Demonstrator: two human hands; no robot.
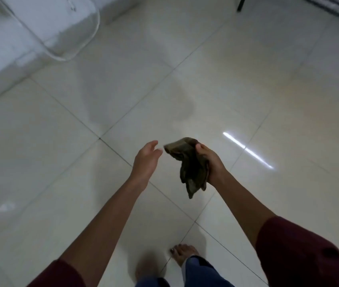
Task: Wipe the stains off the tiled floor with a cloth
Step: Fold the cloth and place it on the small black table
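Note:
A crumpled dark olive-brown cloth (189, 164) hangs in the air above the glossy pale tiled floor (247, 79). My right hand (210, 162) is closed around its right side, and a loose corner dangles below the hand. My left hand (146, 157) is open just left of the cloth, fingers apart, not touching it. A faint greyish smear (143, 102) shows on the tiles ahead of my hands; I cannot tell whether it is a stain or a reflection.
A white object with a rounded edge (46, 27) stands at the top left. A dark furniture leg (240, 4) is at the top right. My bare feet (182, 255) stand on the tiles at the bottom. A bright light streak (247, 150) reflects at the right.

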